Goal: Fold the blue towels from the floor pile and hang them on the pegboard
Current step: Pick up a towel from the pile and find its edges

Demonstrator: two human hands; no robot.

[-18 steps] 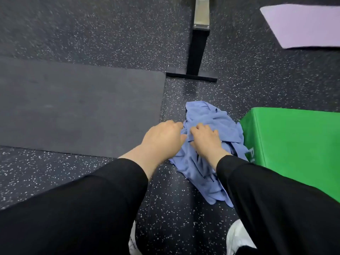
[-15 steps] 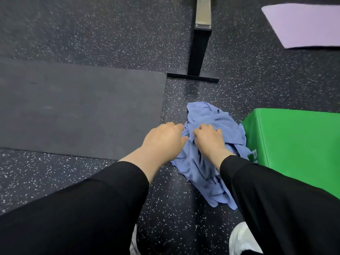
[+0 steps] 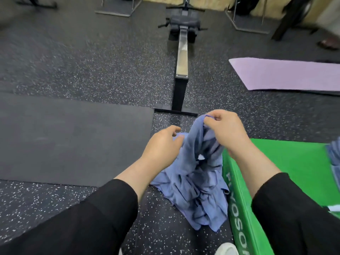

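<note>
1. Change since the earlier frame: your right hand (image 3: 223, 130) has risen off the floor pile (image 3: 195, 190) and drawn one blue towel (image 3: 197, 142) up with it. Your left hand (image 3: 161, 144) has lifted too. The view now takes in more of the room, up to the rowing machine (image 3: 182, 52) at upper centre.
2. Grip, right: thumb and forefinger are pinched together on a top edge of the towel.
3. Grip, left: fingers are loosely curled against the cloth at frame centre; you cannot tell whether they actually clasp it.
4. Location of item: the pile lies on the speckled floor (image 3: 92, 70) at lower centre, touching the side of the green box (image 3: 294, 162) and near the edge of the dark mat (image 3: 73, 135) at middle left.
5. Orientation: the lifted towel hangs as a bunched rope. Its long axis runs from the pinch at centre down to the pile at lower centre, with the top end tilted slightly right.
6. Step in hand, as judged: separating a single towel from the heap; folding is not yet begun.
7. Next move calls for: a second corner found by your left hand, the cloth raised clear of the rest and spread flat.
</note>
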